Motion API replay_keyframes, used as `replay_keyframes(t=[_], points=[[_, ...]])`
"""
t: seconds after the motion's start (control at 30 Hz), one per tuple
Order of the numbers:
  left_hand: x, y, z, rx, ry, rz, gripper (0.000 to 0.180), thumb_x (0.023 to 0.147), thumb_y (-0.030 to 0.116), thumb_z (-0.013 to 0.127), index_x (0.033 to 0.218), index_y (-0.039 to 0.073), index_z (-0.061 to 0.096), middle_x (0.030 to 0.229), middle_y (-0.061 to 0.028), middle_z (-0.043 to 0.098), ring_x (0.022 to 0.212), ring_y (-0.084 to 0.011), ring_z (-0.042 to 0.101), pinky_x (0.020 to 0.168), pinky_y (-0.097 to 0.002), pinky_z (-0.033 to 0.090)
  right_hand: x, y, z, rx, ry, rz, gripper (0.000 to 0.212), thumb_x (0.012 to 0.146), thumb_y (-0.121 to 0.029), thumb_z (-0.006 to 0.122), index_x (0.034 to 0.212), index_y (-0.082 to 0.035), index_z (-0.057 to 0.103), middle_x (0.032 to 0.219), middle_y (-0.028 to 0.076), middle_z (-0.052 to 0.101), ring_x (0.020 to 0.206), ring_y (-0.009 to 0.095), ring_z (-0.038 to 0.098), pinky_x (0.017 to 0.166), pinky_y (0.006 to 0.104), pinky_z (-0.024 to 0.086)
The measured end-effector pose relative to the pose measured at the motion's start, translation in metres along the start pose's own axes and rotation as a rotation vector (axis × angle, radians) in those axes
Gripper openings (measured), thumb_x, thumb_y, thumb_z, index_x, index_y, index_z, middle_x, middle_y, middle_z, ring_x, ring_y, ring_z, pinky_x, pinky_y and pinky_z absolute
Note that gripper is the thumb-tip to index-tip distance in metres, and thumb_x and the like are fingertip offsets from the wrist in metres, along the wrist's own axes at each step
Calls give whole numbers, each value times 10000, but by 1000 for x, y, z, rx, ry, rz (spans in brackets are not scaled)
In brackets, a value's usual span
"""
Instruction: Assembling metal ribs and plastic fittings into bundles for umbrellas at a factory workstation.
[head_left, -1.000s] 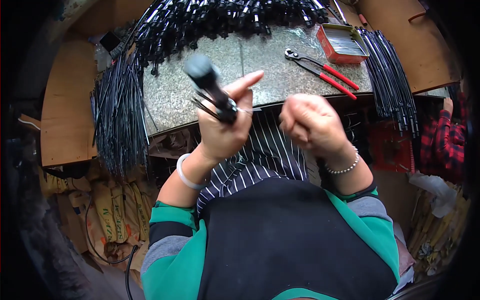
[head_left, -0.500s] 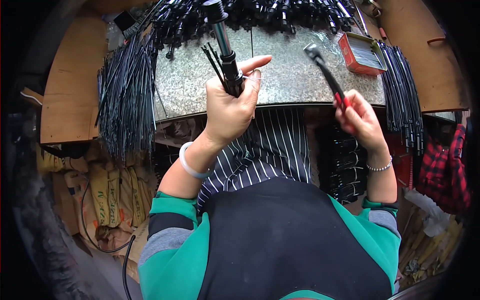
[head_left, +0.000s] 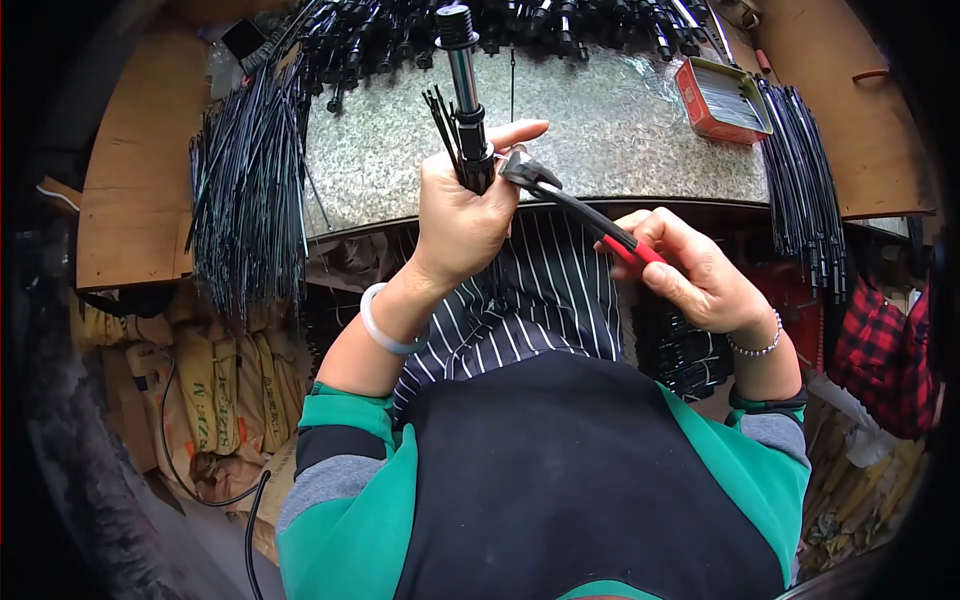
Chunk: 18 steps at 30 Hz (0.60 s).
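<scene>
My left hand (head_left: 462, 205) is closed around an upright black-and-silver tube (head_left: 465, 85) with a ribbed black cap at its top. Several thin black rods (head_left: 440, 118) stand up beside the tube in the same grip, and the left index finger points out to the right. In my right hand (head_left: 695, 270) is a pair of pincers (head_left: 590, 215) with red-covered handles. The pincers' dark metal head is beside the tube at my left thumb, and whether the jaws touch anything cannot be made out.
A red tin (head_left: 718, 100) of thin metal pins stands at the back right of the speckled tabletop (head_left: 600, 130). Bundles of thin black rods hang over the edge at left (head_left: 250, 190) and right (head_left: 805, 190). A heap of black-and-silver tubes (head_left: 520, 20) lies at the back.
My right hand has brought the pincers left and down, so their head is now at my left thumb. The tube in my left hand has shifted slightly right.
</scene>
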<state>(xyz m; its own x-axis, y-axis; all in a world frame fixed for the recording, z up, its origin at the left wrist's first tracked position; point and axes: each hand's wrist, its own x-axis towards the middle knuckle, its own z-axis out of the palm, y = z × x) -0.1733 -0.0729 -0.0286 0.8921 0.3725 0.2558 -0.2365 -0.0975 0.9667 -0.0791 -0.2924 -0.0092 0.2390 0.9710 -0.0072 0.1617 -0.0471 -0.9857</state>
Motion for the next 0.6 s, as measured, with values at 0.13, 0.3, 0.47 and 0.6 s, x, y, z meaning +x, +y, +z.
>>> replay_keyframes(t=[0.13,0.3,0.47,0.6], points=[[-2,2,-2,-19,-24,-16,240,894,47,472,1081,-66,571,504,48,457,382,4,372,357,-162,289,-2,-9,-1,-167,6,76,158,921,-156,444,991,-24,393,936,137,545,769,128,582,647,251,488],[-6,6,0,-68,-152,55,279,872,32,479,1109,-105,534,582,54,408,439,8,380,380,-148,277,-10,-6,14,855,-242,385,439,750,-208,716,883,1,354,474,72,466,309,164,485,273,259,379],[-6,7,-3,-3,-140,35,290,876,43,471,1116,-108,529,624,39,431,441,8,389,386,-140,294,-4,-2,24,175,-49,226,660,700,-47,714,1215,-28,302,758,67,496,573,130,513,503,260,419],[-10,12,-4,-19,-100,-38,294,842,7,486,1107,-109,537,621,42,430,442,13,385,386,-141,286,-7,-2,20,-400,170,-165,436,709,22,629,1111,40,461,873,155,588,704,200,606,638,305,492]])
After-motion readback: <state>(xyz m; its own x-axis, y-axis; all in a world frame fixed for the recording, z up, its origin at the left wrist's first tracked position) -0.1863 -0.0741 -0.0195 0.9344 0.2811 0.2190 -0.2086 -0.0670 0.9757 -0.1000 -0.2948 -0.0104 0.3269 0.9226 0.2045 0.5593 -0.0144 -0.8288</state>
